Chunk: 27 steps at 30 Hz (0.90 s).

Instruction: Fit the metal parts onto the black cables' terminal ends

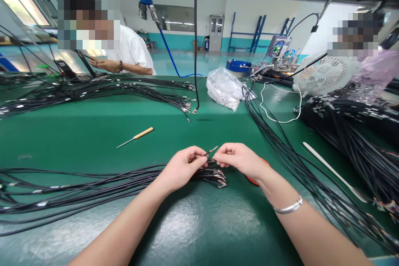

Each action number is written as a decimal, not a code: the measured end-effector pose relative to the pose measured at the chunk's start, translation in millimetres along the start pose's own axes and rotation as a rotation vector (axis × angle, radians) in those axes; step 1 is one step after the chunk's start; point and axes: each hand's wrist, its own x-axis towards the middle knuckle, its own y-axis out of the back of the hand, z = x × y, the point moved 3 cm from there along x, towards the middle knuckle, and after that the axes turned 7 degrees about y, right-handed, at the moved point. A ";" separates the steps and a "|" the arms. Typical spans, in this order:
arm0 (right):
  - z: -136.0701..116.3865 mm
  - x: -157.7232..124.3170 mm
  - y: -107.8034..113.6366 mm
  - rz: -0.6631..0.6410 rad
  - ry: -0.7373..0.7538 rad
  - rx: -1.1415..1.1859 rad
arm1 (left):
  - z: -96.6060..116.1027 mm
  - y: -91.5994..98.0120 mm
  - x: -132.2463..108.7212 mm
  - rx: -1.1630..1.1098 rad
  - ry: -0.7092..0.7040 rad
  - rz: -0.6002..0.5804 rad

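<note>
My left hand (pixel 182 168) and my right hand (pixel 237 158) are raised just above the green bench mat, fingertips close together. Both pinch a thin black wire (pixel 206 155) with a metal tip (pixel 213 149) pointing up and to the right. Directly below them lies a bundle of black cables (pixel 93 185), its crimped metal ends (pixel 220 178) fanned out under my hands. An orange object (pixel 256 181) is partly hidden beneath my right wrist, which wears a silver bangle (pixel 288 206).
A wooden-handled awl (pixel 141 134) lies left of my hands, and a white plastic stick (pixel 330 170) lies to the right. Further black cable bundles (pixel 93 93) cover the far bench and right side. A plastic bag of metal parts (pixel 223 88), a white fan (pixel 324 75) and a co-worker (pixel 131 50) stand beyond.
</note>
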 end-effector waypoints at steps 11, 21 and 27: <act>1.0 1.7 13.1 0.146 -0.090 -0.088 | -9.8 16.8 4.5 0.184 -0.005 -0.120; -11.9 -78.4 24.6 0.294 -0.094 -0.077 | -16.4 29.7 8.4 0.293 -0.140 -0.010; -58.4 -149.0 26.2 0.401 0.080 -0.341 | -13.8 33.2 7.1 0.375 -0.167 -0.016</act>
